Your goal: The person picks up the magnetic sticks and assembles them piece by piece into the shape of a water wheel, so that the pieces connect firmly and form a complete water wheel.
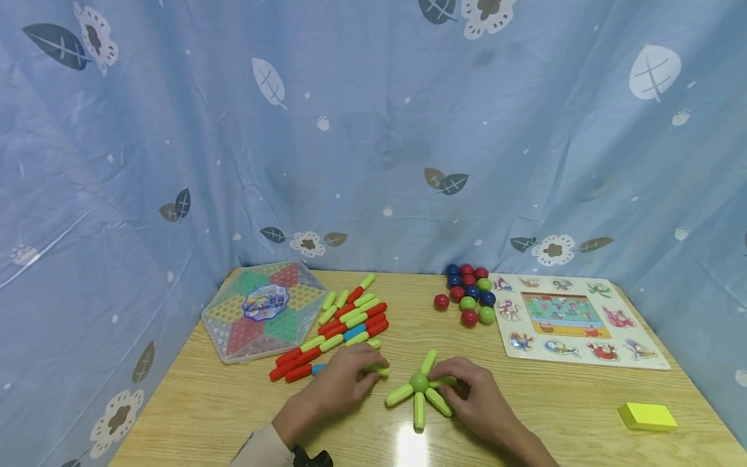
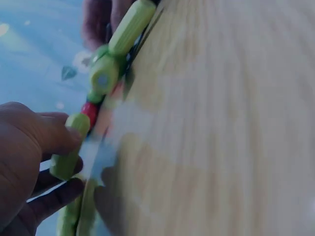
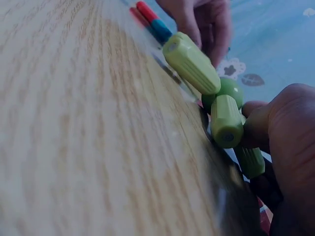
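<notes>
My left hand [image 1: 341, 379] pinches a loose yellow-green building stick [image 2: 69, 153] between thumb and fingers, just left of a star-shaped piece. That star has a green ball [image 1: 419, 382] at its centre, and several yellow-green sticks [image 1: 419, 412] spread out from it over the wooden table [image 1: 362, 441]. On the star's right side, my right hand [image 1: 478, 397] grips one of its sticks [image 1: 445, 381] with thumb and fingertips. A round metal spot shows in the end of a stick [image 3: 227, 129] in the right wrist view.
Red, blue and yellow-green sticks [image 1: 344, 327] lie in rows behind my left hand. A hexagonal game box [image 1: 233, 350] stands at the back left. Several coloured balls [image 1: 469, 303] sit beside a sea-animal puzzle board [image 1: 560, 324]. A yellow block [image 1: 648, 416] lies at the right.
</notes>
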